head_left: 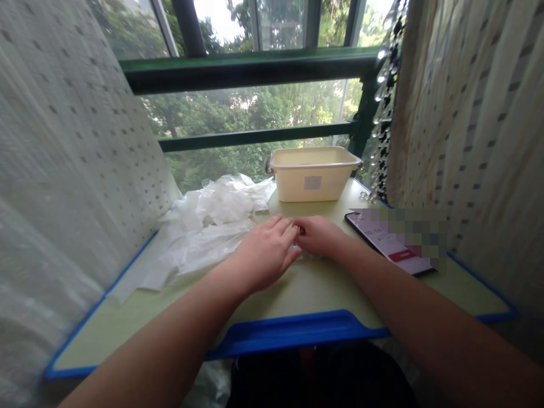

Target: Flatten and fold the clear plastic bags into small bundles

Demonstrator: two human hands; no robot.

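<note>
My left hand [266, 251] and my right hand [321, 235] meet at the middle of a pale green desk [297, 289] with a blue rim. The fingertips of both pinch together over a small clear item [300, 231] that I cannot make out; it may be thin plastic lying under them. The left hand's fingers lie curved over it, and the right hand's fingers are curled in. A heap of crumpled clear plastic bags [212, 218] lies just left of the hands.
A cream plastic tub [313, 171] stands at the desk's far edge by the window. A phone [389, 241] lies face up at the right. Curtains hang on both sides, and a bead string [385, 113] dangles at the right.
</note>
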